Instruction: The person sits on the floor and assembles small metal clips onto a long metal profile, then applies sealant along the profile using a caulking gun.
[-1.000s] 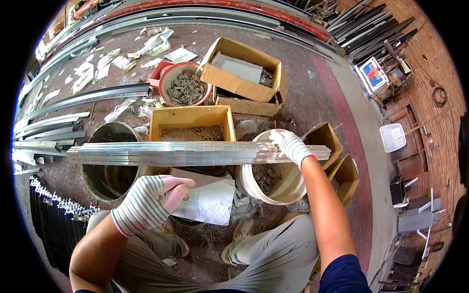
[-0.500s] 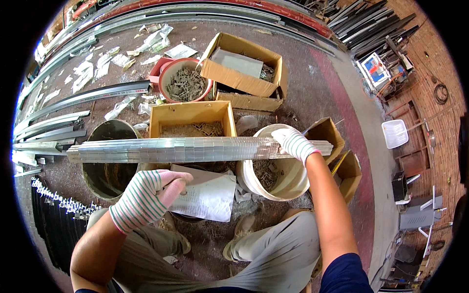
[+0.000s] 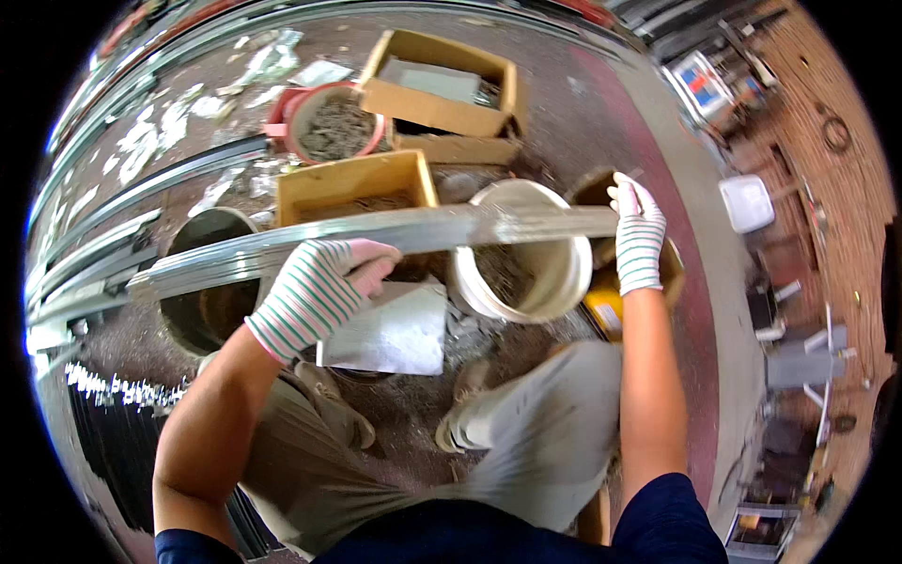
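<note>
I hold a long silvery metal profile [image 3: 413,235] crosswise in front of me, above the containers on the floor. My left hand [image 3: 315,291], in a striped knit glove, grips it left of its middle. My right hand [image 3: 637,230], gloved the same, clasps its right end. Under the bar stand a white bucket [image 3: 554,301] with small metal parts, a dark round bucket [image 3: 202,310] and a yellow cardboard box [image 3: 352,183] of screws. A grey sheet [image 3: 390,329] lies below my left hand.
Farther off sit a red-rimmed bowl of screws [image 3: 334,122] and an open cardboard box [image 3: 442,85]. Long metal profiles [image 3: 122,207] lie along the left. Small boxes [image 3: 601,310] are by my right wrist. My knees and shoes [image 3: 460,423] are below.
My left hand rose from under the bar and closed on it. The bar tilted, its right end higher. The view shifted closer.
</note>
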`<state>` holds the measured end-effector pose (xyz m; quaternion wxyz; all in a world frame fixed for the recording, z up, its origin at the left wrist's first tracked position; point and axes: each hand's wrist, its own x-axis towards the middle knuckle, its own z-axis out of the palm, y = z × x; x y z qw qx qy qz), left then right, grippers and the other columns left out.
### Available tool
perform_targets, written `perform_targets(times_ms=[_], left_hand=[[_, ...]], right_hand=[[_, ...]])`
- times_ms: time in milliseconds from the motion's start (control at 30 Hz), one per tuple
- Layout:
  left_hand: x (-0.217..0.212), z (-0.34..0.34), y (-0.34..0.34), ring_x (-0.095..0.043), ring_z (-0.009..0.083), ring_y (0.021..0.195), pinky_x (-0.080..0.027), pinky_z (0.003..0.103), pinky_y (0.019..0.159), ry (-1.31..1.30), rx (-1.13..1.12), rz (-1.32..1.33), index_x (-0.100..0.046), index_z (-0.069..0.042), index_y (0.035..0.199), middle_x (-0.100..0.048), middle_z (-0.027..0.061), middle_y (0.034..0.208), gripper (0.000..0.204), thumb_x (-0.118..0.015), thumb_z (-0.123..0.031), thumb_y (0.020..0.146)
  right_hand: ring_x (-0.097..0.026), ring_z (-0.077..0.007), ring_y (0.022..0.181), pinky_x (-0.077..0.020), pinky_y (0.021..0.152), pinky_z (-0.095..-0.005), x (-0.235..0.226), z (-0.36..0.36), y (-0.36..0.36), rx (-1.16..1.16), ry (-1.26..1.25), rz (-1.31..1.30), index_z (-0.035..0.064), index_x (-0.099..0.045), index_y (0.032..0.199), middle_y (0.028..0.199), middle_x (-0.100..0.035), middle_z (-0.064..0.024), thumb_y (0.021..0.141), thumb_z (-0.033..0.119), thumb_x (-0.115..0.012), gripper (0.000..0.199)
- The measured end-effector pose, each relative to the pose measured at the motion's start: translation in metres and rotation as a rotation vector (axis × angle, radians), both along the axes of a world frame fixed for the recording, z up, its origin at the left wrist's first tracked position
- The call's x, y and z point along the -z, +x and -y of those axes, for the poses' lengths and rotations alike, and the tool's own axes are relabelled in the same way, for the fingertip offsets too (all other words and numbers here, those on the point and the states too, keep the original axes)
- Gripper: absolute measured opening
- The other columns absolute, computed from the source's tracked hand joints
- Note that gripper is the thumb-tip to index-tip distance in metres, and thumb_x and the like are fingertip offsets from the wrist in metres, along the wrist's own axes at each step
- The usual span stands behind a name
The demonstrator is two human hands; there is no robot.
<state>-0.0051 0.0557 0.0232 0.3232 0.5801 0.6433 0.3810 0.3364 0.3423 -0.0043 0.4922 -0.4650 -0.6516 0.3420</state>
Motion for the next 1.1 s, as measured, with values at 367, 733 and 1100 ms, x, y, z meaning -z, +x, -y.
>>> perform_targets(times_ms=[367, 733, 1100], left_hand=[[0.038, -0.032, 0.041, -0.064, 0.0119, 0.069, -0.050, 0.028, 0.062, -0.184, 0.075, -0.179, -0.076, -0.001, 0.112, -0.070, 0.0049, 0.079, 0.025, -0.067, -0.021, 0.098], [0.117, -0.065, 0.024, -0.049, 0.0100, 0.063, -0.042, 0.027, 0.059, -0.112, 0.197, -0.314, -0.072, -0.002, 0.098, -0.055, 0.0011, 0.073, 0.023, -0.064, -0.023, 0.103], [0.146, -0.102, 0.062, -0.050, 0.0124, 0.067, -0.043, 0.030, 0.063, -0.033, 0.336, -0.557, -0.069, 0.000, 0.103, -0.057, 0.0031, 0.078, 0.033, -0.057, -0.030, 0.108]], right_hand=[[-0.073, -0.0229, 0.088, -0.0565, 0.085, -0.0342, 0.013, 0.325, 0.380, 0.658, -0.374, 0.770, -0.0033, -0.076, 0.099, 0.093, -0.076, -0.0168, 0.101, 0.028, -0.066, 0.033], [-0.072, -0.0232, 0.086, -0.0569, 0.078, -0.0375, 0.160, 0.725, 0.461, 0.369, -1.802, 0.167, 0.0071, -0.076, 0.104, 0.102, -0.079, -0.0131, 0.096, 0.025, -0.062, 0.024], [-0.067, -0.0276, 0.113, -0.0517, 0.099, -0.0417, 0.293, 0.899, 0.387, 0.342, -1.839, 0.003, 0.0098, -0.069, 0.122, 0.120, -0.072, -0.0126, 0.097, 0.030, -0.063, 0.033]])
